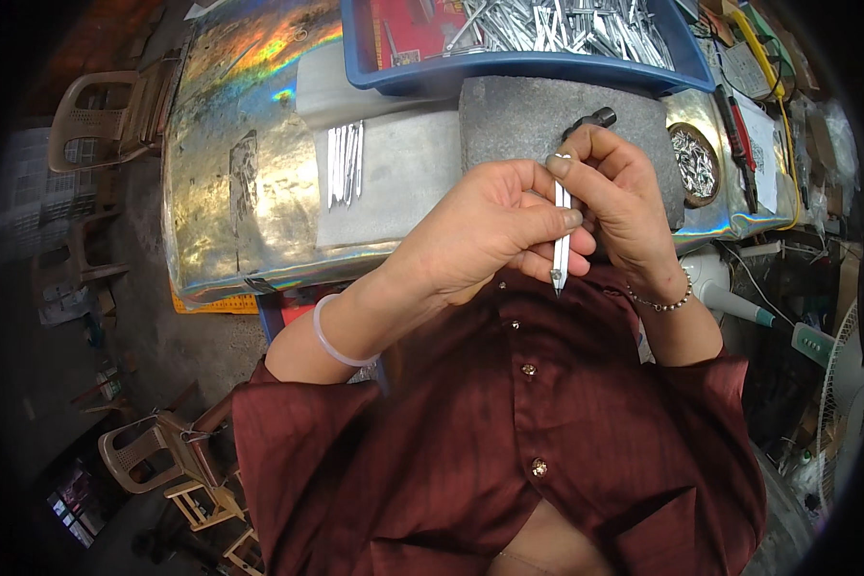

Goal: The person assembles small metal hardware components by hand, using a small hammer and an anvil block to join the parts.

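A slim silver metal drawing compass is held upright between both hands, its legs together and its pointed end toward my body. My left hand pinches its middle between thumb and fingers. At the upper end, my right hand grips it with thumb and forefinger. Behind the hands lies a grey stone-like block, with a black tool resting on it, partly hidden by my right hand. Several similar silver compasses lie side by side on a grey sheet to the left.
A blue plastic bin full of silver metal pieces stands at the far side. Right of the block is a round bowl of small metal parts. A red and black tool lies beyond it. Plastic chairs stand left, a fan right.
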`<state>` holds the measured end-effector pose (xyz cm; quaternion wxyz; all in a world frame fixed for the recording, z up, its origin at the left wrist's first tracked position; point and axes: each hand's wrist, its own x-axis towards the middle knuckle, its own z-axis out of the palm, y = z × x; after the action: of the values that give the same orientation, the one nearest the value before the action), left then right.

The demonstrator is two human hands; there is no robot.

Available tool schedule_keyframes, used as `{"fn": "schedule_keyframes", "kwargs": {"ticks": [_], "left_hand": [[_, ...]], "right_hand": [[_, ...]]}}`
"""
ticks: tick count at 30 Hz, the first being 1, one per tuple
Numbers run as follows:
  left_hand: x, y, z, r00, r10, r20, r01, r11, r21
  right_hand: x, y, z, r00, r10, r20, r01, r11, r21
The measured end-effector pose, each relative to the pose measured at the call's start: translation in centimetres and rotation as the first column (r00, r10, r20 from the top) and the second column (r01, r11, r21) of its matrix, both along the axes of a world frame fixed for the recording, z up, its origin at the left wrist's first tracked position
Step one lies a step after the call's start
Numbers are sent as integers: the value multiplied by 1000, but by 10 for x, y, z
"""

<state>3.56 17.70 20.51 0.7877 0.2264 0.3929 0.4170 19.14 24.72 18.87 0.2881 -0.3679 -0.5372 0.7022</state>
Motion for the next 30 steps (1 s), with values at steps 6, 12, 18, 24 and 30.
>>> {"fn": "schedule_keyframes", "kwargs": {"ticks": [6, 12, 18, 24, 30], "left_hand": [[6, 9, 3, 999, -12, 51, 11, 1000, 25], [10, 15, 0, 997, 11, 78, -9, 1000, -20], [12, 5, -4, 993, -66, 101, 79, 987, -138], [23, 6, -6, 982, -106, 154, 133, 975, -178], [31, 16, -8, 971, -115, 210, 163, 959, -231]], "right_hand": [[4, 8, 5, 1000, -27, -2, 27, 998, 61], [10, 16, 6, 999, 15, 34, -14, 1000, -21], [17, -4, 2, 1000, -25, 9, 26, 998, -64], [31, -13, 1, 997, -77, -8, 75, 987, -145], [42, -7, -2, 994, -108, -9, 105, 983, -150]]}}
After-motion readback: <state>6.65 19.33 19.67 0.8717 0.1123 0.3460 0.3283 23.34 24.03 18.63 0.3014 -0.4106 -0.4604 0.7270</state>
